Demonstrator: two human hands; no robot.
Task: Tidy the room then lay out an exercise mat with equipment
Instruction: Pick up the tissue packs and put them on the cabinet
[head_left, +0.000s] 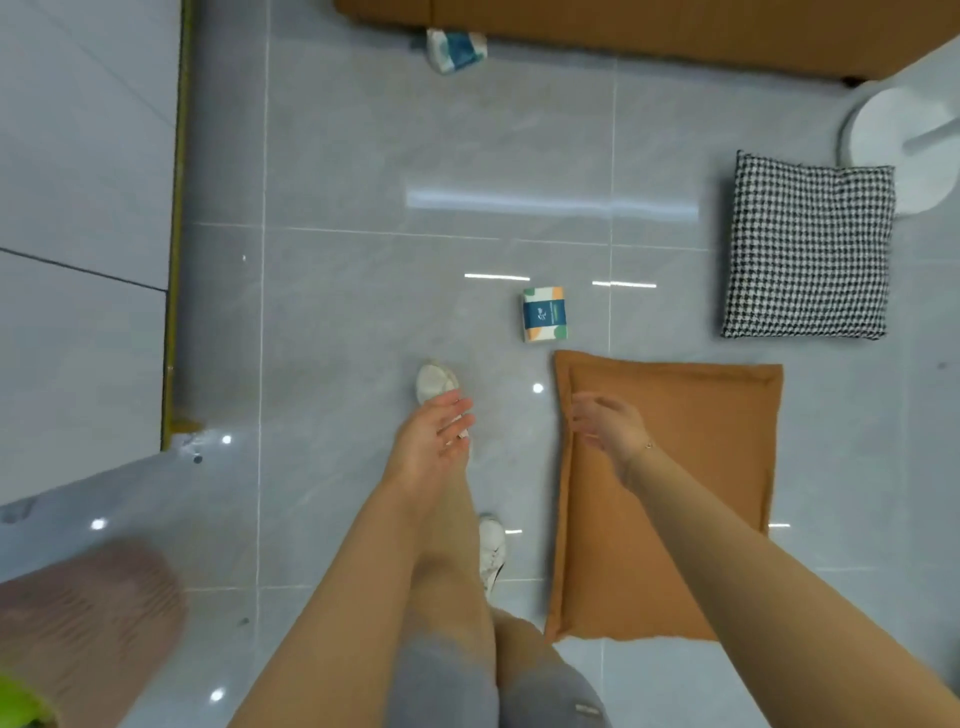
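Glossy grey tile floor (363, 171) everywhere, ceiling lights bouncing off it, clutter scattered about. Tidying clearly not done, mat not laid out yet.

Nearest in view: a blurry pinkish ribbed roll (88, 634) at the bottom left, well off to the left of the orange floor cushion (691, 519). Possibly the exercise mat, too smeared to swear to it.

Both arms stretched forward and down. Left hand (431, 441) empty, fingers loosely spread, palm turned inward, hovering over a white sneaker (435, 382), left of the cushion and clear of it. Right hand (610, 428) also empty, fingers relaxed and slightly apart, right over the cushion's far left corner. Touching it or not? Can't tell from up here.

So the key bit: cushion lying flat, directly under and to the right of the right hand's fingers, long axis running near-to-far, away from the body. Right hand plainly the closer one; left would need to cross over to help. Probably the next grab, just a guess though.

Further out: a small tissue pack (544, 314) just past the cushion's far left corner. Houndstooth pillow (808, 249) beyond the cushion's far right corner, with a white round base (893, 140) behind it. Farthest: another tissue pack (457, 49) against the brown sofa edge (649, 28).
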